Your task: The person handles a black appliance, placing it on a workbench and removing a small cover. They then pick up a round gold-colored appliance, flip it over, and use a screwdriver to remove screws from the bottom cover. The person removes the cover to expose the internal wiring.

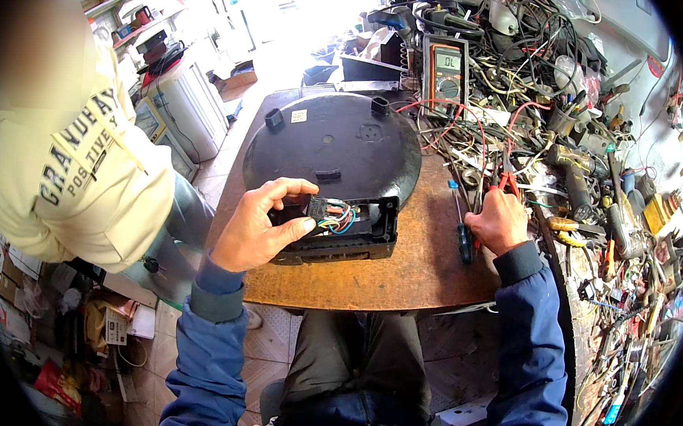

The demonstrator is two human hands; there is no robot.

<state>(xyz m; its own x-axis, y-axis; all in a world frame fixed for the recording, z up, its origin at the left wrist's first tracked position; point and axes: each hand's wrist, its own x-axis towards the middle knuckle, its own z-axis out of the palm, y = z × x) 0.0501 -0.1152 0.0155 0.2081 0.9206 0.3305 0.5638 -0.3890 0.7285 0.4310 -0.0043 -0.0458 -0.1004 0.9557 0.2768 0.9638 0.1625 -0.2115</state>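
Note:
A round black appliance base (338, 145) lies on the wooden table, with an opened black housing (380, 231) at its near edge. Coloured wires (341, 219) show inside the housing. My left hand (266, 220) is closed at the housing's left side, its thumb and forefinger pinching a small black part (316, 208) that the wires run to. On the table's right side, my right hand (499, 222) is wrapped round red-handled pliers (507, 182), their jaws pointing away from me. Just left of that hand lies a screwdriver (464, 241) with a dark handle.
A multimeter (447, 68) with red leads stands at the table's far right. Tangled cables (519, 51) and heaped tools (577, 182) crowd the right side. A person in a cream hoodie (83, 171) stands at the left, near a white cabinet (190, 107).

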